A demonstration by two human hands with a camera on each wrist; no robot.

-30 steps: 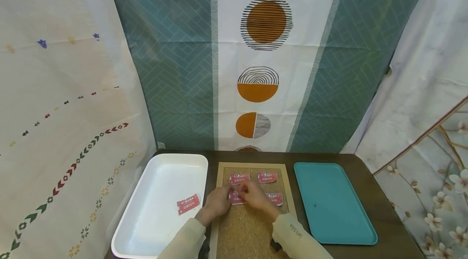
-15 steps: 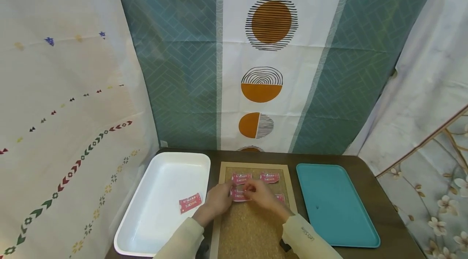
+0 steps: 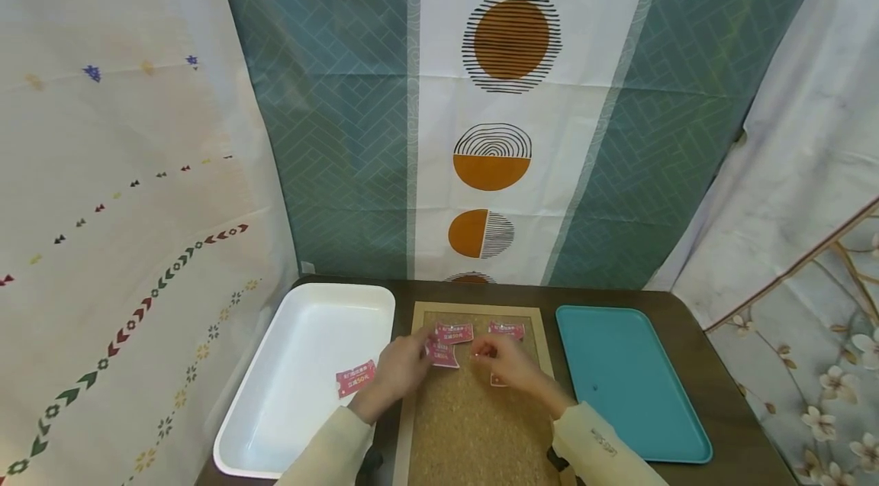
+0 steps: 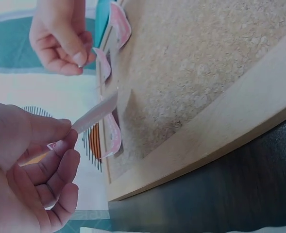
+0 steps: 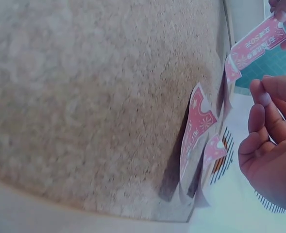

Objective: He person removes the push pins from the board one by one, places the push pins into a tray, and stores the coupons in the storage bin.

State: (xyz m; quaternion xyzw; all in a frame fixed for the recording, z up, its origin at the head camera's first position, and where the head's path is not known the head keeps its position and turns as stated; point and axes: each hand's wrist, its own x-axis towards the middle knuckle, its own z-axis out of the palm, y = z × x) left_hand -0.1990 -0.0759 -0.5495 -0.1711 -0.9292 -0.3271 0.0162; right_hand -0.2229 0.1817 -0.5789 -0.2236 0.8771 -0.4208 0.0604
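In the head view we see the left hand (image 3: 401,364) pinching 1 pink coupon (image 3: 440,354) at its left end, between thumb and fingertips. The coupon juts out from the fingertips toward the right hand (image 3: 507,360), so it lies to the right of the left hand and between the 2 hands. It tilts just below the upper-left coupon (image 3: 454,333). From the left wrist we see its free end angled toward the corkboard (image 3: 467,432), but we cannot tell whether it touches the cork.

The right hand stands apart from that coupon, with thumb and index fingertip close together and the other fingers curled. We make out a tiny pale speck at the tips, and we cannot tell whether anything is held there. The right hand partly hides the lower-right coupon (image 3: 498,380), and the upper-right coupon (image 3: 507,330) shows just beyond it.

To the left of the board we see a white tray (image 3: 302,394) with 1 loose coupon (image 3: 355,378) inside, near the left wrist. To the right lies a teal tray (image 3: 628,379) with a small dark speck on it. The board and the 2 trays rest on a dark table (image 3: 717,371).
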